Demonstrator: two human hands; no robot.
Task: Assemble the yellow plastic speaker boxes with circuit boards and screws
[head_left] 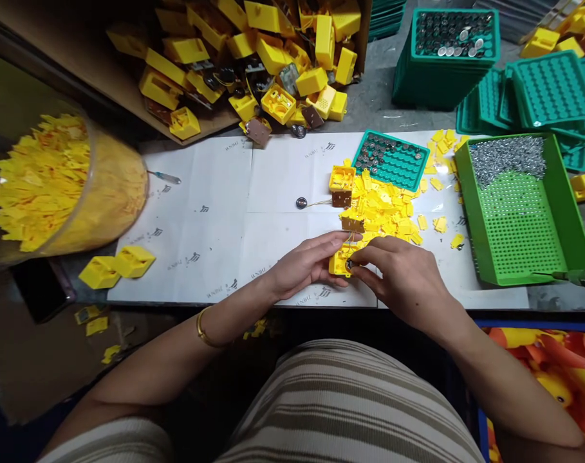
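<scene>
My left hand [297, 267] is closed around a small yellow plastic housing [338, 264] near the table's front edge. The fingers of my right hand [405, 273] pinch a small dark round part at the housing's right side; they partly cover it. Thin wires run from the housing up to a brown circuit board [352, 224] just above my left fingers. Farther back sits another yellow housing [342, 175] with a brown board [341, 199] against it. From that board a wire leads left to a black round disc [301, 203] on the paper.
Loose yellow plastic pieces [381, 209] lie beyond my right hand, beside a green tray [420, 168] of dark discs. At right stands a green basket [524, 238] with small metal screws. A clear tub [118, 186] of yellow pieces and a cardboard box [113, 83] of housings stand left and back.
</scene>
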